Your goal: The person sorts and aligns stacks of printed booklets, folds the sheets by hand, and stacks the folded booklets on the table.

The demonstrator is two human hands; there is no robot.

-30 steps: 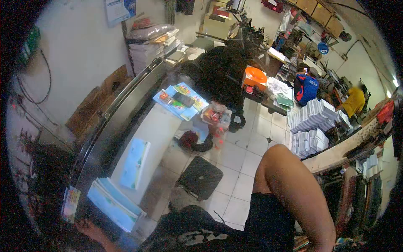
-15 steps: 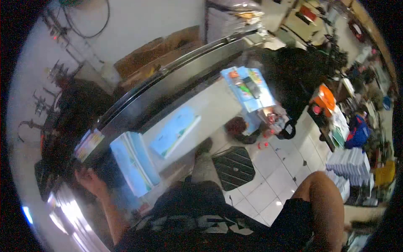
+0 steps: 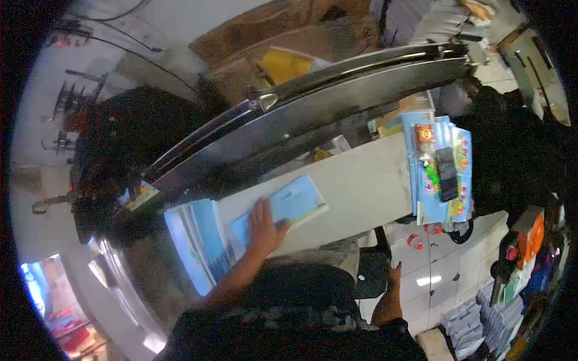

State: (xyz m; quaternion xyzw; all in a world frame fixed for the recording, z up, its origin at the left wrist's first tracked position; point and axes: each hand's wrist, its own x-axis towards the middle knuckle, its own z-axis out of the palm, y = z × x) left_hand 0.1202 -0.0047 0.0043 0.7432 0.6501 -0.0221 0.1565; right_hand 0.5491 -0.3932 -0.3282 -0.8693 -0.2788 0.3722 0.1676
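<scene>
Beside the left end of the pale bench (image 3: 367, 180), I see a fanned stack of blue booklets (image 3: 205, 237). Next to it, the person's left hand (image 3: 266, 230) lies over a blue booklet (image 3: 301, 197) on the bench, fingers released and laid flat. Farther right, the right hand (image 3: 394, 279) hangs before the tiled floor (image 3: 415, 265); I can't tell whether its fingers are curled. Past it, a dark phone (image 3: 447, 175) rests on blue covers (image 3: 427, 201).

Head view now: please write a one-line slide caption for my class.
Left hand on a blue-covered booklet atop a pale work surface, beside a stack of blue booklets.
</scene>
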